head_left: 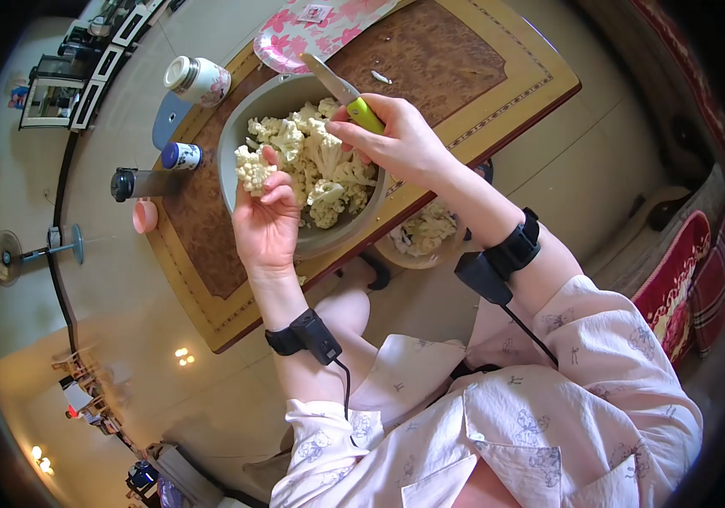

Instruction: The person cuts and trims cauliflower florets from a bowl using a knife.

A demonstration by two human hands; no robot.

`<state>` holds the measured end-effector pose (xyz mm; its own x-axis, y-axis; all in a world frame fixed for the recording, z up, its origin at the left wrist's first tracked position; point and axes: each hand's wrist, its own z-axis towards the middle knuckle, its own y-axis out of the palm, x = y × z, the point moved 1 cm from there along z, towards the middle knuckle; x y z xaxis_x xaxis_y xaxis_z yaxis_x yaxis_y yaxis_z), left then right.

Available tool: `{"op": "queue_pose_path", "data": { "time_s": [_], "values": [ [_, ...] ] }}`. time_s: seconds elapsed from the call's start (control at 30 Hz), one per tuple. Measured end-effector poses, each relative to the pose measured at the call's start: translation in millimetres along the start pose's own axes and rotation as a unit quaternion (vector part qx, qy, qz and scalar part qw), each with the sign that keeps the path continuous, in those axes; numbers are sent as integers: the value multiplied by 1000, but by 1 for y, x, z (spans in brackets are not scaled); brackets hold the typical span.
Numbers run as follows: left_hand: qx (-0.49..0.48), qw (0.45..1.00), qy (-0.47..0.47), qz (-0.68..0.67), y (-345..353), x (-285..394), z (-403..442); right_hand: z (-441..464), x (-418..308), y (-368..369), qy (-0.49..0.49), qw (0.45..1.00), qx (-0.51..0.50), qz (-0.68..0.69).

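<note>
right now we pinch a cauliflower floret (252,172) between the thumb and fingers of our left hand (269,224), palm turned up, over the left side of a big grey bowl (242,120). our right hand (396,140) is closed round the green handle of a knife (344,91), its blade slanting up and away past the bowl's far rim. the bowl stands close to the near edge of the table (197,212) and holds many more cauliflower pieces (324,161). just right of the blade we see a white scrap (381,77), and towards the far edge a pink-flowered sheet (290,42). a flowered jar (206,83) stands by that edge too, with a blue-lidded pot (182,156) nearer the far left corner, where we find a pink cup (145,217). below the near edge, a tub (417,257) holds pale pieces (426,230).
</note>
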<state>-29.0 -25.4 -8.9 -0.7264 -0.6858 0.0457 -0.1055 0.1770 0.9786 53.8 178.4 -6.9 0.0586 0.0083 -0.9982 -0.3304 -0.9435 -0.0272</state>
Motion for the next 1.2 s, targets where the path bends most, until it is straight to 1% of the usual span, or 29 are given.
{"op": "queue_pose_path", "data": {
  "time_s": [0.03,0.07,0.1,0.13,0.17,0.2,0.23,0.3,0.33,0.37,0.43,0.47,0.5,0.53,0.57,0.63,0.67,0.73,0.77,0.8,0.83,0.87,0.9,1.0,1.07,1.13,1.17,1.2],
  "values": [
    [18,1000,13,16,1,2,-1,0,-2,0,-1,1000,5,11],
    [-12,996,20,91,-6,9,3,0,-2,0,-2,1000,11,23],
    [-12,996,20,88,-1,4,3,1,-1,1,-1,1000,10,20],
    [42,959,97,264,10,-3,1,2,1,2,-4,1000,11,26],
    [95,882,168,429,15,-6,0,3,2,3,-7,999,11,32],
    [54,853,180,487,15,-6,1,1,1,5,-5,999,10,30],
    [56,854,179,485,15,-9,1,-3,-3,7,-8,1000,-2,21],
    [30,857,212,468,17,-17,-1,-7,-7,11,-11,1000,-19,13],
    [26,843,225,488,13,-18,-2,-8,-8,13,-15,1000,-17,6],
    [26,843,225,488,11,-18,-4,-9,-8,14,-19,1000,-14,-1],
    [31,798,256,545,7,-18,-7,-8,-6,14,-22,1000,-10,7],
    [31,798,256,544,3,-15,-6,-7,-5,14,-26,1000,-7,16],
    [3,676,333,658,4,-11,-4,-8,-5,14,-26,1000,-7,16],
    [-25,529,399,748,5,-10,-5,-8,-6,14,-25,1000,-14,6],
    [-24,529,399,748,3,-11,-7,-8,-6,14,-24,999,-21,-5],
    [-7,434,447,782,12,-22,-14,-7,-5,15,-26,1000,-15,-5],
    [-6,434,447,782,11,-23,-13,-7,-4,14,-29,1000,-9,-6],
    [1,384,494,780,11,-25,-11,-8,-5,14,-28,999,-14,12],
    [1,384,493,780,11,-26,-12,-9,-6,16,-29,999,-19,31],
    [0,397,497,771,11,-26,-13,-10,-9,17,-28,999,-19,32],
    [-1,410,501,762,11,-26,-13,-13,-11,20,-19,997,-42,56],
    [-2,411,500,763,10,-26,-12,-15,-13,23,-10,995,-65,79],
    [-16,412,495,765,9,-26,-12,-18,-14,26,-9,995,-63,80],
    [-47,411,484,771,6,-27,-9,-21,-13,35,-41,987,-93,127],
    [-64,407,478,776,7,-29,-9,-20,-12,38,-42,987,-72,141],
    [-73,451,453,766,11,-36,-10,-19,-8,41,-47,985,-40,160],
    [-73,450,453,766,12,-39,-9,-18,-8,41,-47,985,-40,160],
    [-106,538,447,707,13,-41,-9,-18,-7,41,-47,983,-38,175]
  ]
}}
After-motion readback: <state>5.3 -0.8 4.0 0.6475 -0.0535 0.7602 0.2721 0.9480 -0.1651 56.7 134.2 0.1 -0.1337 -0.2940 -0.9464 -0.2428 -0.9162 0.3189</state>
